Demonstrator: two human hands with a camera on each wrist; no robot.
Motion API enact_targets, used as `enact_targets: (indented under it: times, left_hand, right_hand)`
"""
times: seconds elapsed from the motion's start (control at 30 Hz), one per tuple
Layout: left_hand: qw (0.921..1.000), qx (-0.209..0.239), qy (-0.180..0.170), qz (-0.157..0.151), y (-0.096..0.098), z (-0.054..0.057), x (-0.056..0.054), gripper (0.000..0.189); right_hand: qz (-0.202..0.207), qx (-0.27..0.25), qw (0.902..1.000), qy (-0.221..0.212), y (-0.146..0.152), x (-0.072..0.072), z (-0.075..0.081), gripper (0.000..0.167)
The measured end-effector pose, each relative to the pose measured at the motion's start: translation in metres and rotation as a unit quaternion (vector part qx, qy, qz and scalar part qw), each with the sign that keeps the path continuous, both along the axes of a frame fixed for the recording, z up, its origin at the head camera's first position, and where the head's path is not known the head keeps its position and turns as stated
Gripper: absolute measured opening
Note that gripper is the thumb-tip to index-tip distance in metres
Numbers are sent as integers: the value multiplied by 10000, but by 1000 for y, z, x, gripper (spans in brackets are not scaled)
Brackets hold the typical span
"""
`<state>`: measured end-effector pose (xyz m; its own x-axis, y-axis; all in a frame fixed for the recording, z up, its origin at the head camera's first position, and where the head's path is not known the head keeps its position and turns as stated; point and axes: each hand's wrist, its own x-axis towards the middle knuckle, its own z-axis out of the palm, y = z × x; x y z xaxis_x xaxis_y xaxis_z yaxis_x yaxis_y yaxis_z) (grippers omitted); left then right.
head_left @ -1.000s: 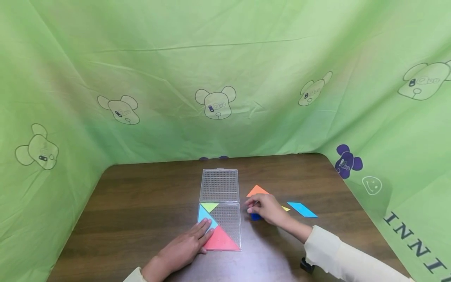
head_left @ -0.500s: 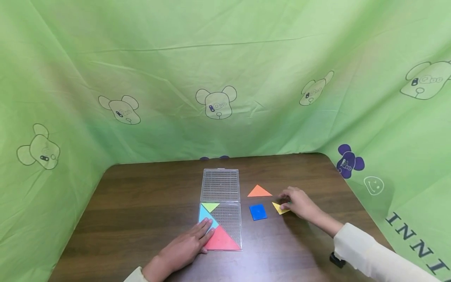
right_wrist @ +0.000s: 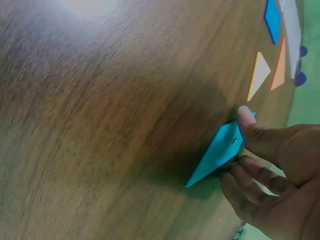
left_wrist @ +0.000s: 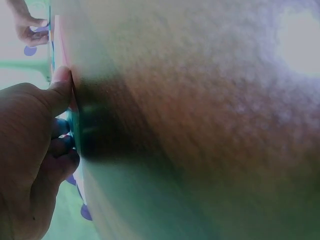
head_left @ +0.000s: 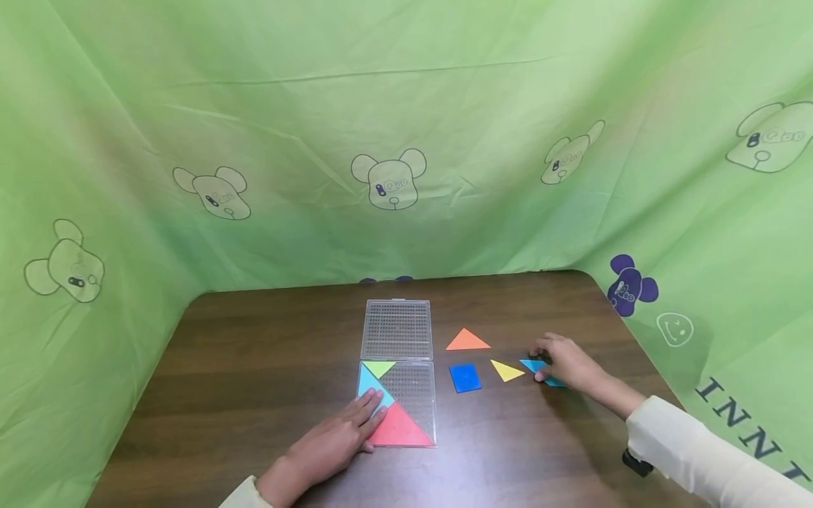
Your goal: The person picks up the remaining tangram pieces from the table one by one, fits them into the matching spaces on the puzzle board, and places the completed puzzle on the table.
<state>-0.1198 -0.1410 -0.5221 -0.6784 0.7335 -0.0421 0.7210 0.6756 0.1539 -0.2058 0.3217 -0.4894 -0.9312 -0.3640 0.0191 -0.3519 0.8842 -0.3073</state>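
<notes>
With thumb and fingers at its edges, my right hand [head_left: 571, 363] pinches a blue tangram parallelogram [right_wrist: 217, 150] on the right of the table; part of the piece is covered by the hand in the head view. My left hand [head_left: 333, 437] rests on the near-left side of a clear plastic case [head_left: 419, 398], its fingers extended over a light blue triangle [head_left: 370, 381] and its thumb by the near edge. That case also holds a red triangle [head_left: 401, 429] and a small green triangle [head_left: 381, 367]; the right part of its grid shows bare.
The case's gridded lid [head_left: 396, 329] lies folded back behind it. Between case and right hand lie an orange triangle [head_left: 468, 341], a blue square [head_left: 466, 378] and a yellow triangle [head_left: 507, 370]. Green printed cloth [head_left: 394, 240] walls the table [head_left: 254, 367] at back and sides.
My right hand has moved rightward from the blue square, past the yellow triangle, to the blue parallelogram, which it now pinches. The left hand stays on the case.
</notes>
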Motion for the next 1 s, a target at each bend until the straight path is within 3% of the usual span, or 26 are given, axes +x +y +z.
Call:
enact_targets:
  times: [0.27,0.57,0.8,1.0]
  left_hand:
    - [9999,5,99,-37,0,-1,0,59]
    - [10000,22,-92,29,2,0,-1,58]
    - [10000,-1,-38,-7,3,3,-1,57]
    - [9996,18,-249,99,2,3,-1,57]
  right_hand:
    - [228,91,9996,-146,0,-5,1,37]
    - [77,91,9938,-1102,0,-12,11,39]
    - [188,-399,9902,-1326,3,-19,20,15]
    - [199,-651,9915,-1113,3,-29,26,3]
